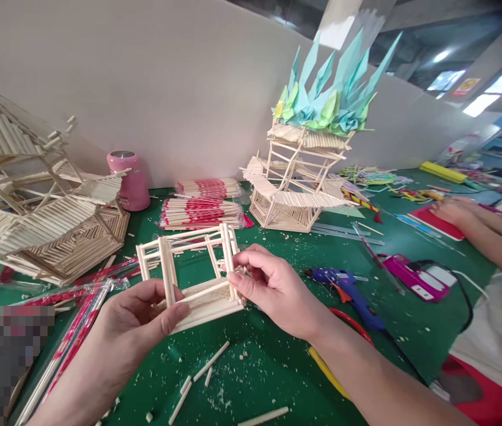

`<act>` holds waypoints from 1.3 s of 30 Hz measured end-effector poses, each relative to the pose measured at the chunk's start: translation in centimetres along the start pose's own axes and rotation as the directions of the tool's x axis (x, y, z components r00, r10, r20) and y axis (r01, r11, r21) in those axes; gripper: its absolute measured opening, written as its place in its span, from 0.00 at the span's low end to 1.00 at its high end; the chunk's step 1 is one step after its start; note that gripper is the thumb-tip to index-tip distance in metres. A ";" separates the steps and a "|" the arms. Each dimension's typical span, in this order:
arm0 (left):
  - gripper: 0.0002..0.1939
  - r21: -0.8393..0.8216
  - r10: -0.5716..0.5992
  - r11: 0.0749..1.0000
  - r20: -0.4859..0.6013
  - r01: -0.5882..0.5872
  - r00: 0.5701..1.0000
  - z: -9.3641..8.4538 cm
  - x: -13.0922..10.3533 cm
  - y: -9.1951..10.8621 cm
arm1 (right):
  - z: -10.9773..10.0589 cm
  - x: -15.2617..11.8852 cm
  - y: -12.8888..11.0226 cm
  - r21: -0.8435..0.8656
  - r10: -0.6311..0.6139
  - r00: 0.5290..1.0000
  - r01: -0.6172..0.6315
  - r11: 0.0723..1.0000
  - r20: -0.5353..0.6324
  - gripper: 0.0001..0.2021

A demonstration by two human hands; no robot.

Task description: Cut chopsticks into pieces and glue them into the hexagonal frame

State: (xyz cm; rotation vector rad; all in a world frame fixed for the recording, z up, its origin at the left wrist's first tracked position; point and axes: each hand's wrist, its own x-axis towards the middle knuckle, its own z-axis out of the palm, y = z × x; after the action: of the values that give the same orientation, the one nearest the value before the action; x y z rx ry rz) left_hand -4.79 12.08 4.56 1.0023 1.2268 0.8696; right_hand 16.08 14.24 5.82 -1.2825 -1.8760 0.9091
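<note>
A small box-shaped frame of pale wooden sticks (206, 296) is held up above the green table, its stick floor slightly tilted. My left hand (138, 322) grips its left front corner, thumb along the lower front stick. At the right front corner, my right hand (272, 287) pinches the upright and the front stick between thumb and fingers. Short cut sticks (210, 361) lie below the frame among small wood crumbs. Behind it are bundled sticks in red and clear wrappers (201, 213).
A large stick house (51, 225) stands left, beside a pink container (130, 183). A stick tower with paper plants (297, 201) stands behind. Right are a blue glue gun (348, 290), a purple power strip (417, 278), a yellow-handled tool (328, 373) and another person's arms (485, 231).
</note>
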 end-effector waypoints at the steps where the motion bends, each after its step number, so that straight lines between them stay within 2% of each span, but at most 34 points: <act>1: 0.12 0.005 -0.008 1.000 -0.002 0.008 1.000 0.0 0.0 0.0 | 0.0 0.0 0.0 0.003 -0.002 1.000 0.002 1.000 -0.001 0.11; 7: 0.13 0.039 -0.008 0.999 0.007 0.007 1.000 -0.2 0.0 -0.2 | -0.2 -0.1 0.1 0.066 -0.015 0.999 0.013 0.998 0.035 0.10; 10: 0.13 0.032 -0.014 0.999 0.021 0.013 1.000 -0.3 0.0 -0.3 | -0.4 -0.1 0.0 0.056 -0.047 0.998 0.044 0.997 0.050 0.14; 18: 0.12 -0.010 -0.006 1.000 0.048 0.006 0.999 -0.3 0.1 -0.3 | -0.3 -0.3 -0.3 0.041 0.017 0.998 -0.019 0.999 0.053 0.10; 23: 0.13 0.027 0.032 0.999 0.049 -0.033 0.998 -0.4 0.2 -0.3 | -0.2 -0.3 -0.3 0.064 0.026 0.998 -0.029 0.997 0.049 0.08; 28: 0.18 0.129 0.101 0.986 0.057 -0.108 0.993 -0.9 0.4 -1.0 | 0.0 -0.6 0.0 0.077 0.025 0.999 -0.027 0.997 0.027 0.09; 34: 0.19 0.136 0.140 0.980 0.064 -0.147 0.988 -0.9 0.6 -1.1 | 0.4 -1.0 0.2 -0.027 -0.047 0.998 0.046 0.999 -0.038 0.09; 39: 0.15 0.090 0.120 0.988 0.085 -0.128 0.989 -0.7 0.5 -0.7 | 0.8 -1.4 0.4 -0.124 -0.107 0.991 0.096 0.988 -0.085 0.08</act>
State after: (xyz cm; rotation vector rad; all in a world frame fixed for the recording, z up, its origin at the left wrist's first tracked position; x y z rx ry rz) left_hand -5.41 12.39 3.66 1.1893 1.1559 0.8656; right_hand 16.02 12.85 4.83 -1.2639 -1.9290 0.6819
